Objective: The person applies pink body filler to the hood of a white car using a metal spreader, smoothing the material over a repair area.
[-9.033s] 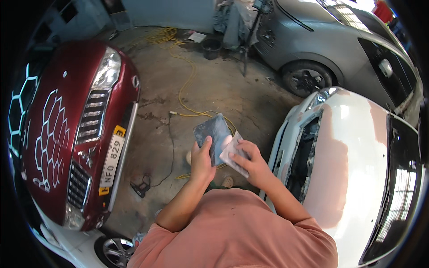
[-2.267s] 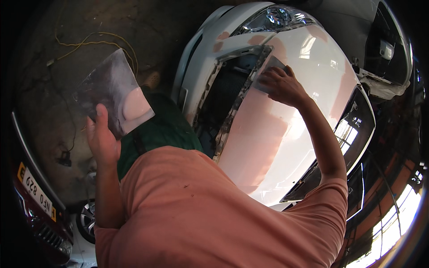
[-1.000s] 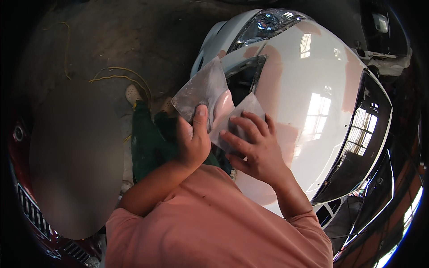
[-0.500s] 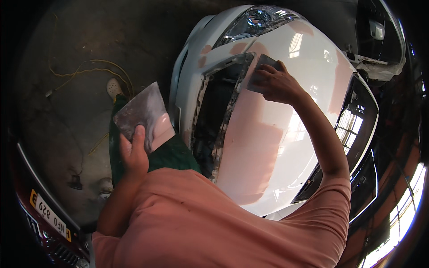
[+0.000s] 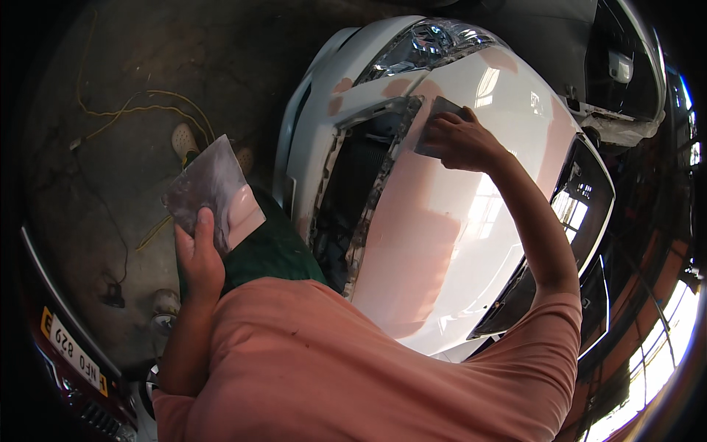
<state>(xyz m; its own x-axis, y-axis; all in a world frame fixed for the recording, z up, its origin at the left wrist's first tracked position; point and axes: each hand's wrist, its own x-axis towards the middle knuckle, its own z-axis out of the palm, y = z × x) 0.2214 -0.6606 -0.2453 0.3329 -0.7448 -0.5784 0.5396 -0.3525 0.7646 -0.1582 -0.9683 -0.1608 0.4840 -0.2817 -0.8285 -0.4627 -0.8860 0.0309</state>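
My left hand point(image 5: 201, 254) grips a flat square mixing board point(image 5: 202, 177), thumb on top. A smooth pink lump of body filler point(image 5: 240, 208) lies along the board's right corner, with grey-pink smears over the rest. In my right hand point(image 5: 469, 144) is a thin dark putty spreader point(image 5: 445, 108), laid nearly flat against the front edge of a white car hood point(image 5: 490, 173); my fingers partly cover it. Under and beside it runs a pink filler patch point(image 5: 416, 254), which broadens toward me along the hood. The fingers' undersides are hidden.
Left of the hood is a dark front opening point(image 5: 350, 191) with ragged edges. A headlight point(image 5: 423, 44) sits at the far end. A yellow cord point(image 5: 155, 110) trails over the floor. Another vehicle's bumper with a licence plate point(image 5: 74, 353) is at lower left, a dark car point(image 5: 626, 70) at far right.
The view has shifted slightly. My left hand and the board sit a little further left in the picture. The spreader stays on nearly the same spot of the hood.
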